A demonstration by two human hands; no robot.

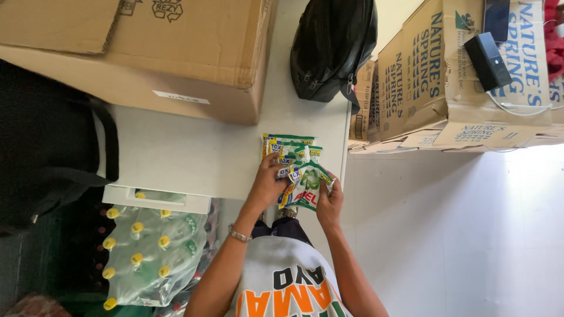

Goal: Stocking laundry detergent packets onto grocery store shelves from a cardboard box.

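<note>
Both hands are at the edge of the white table (194, 155), working a strip of green and white sachets (294, 167) that lies on the tabletop near its corner. The left hand (267, 182) has its fingers curled down onto the sachets; the right hand (330, 202) pinches the lower packets from the side. A big cardboard box (176, 53) sits farther along the table, and a black bag (332, 47) rests beside it. Off the table, printed cartons (446, 76) are stacked. Shrink-wrapped yellow-capped bottles (153, 252) stand below the table.
</note>
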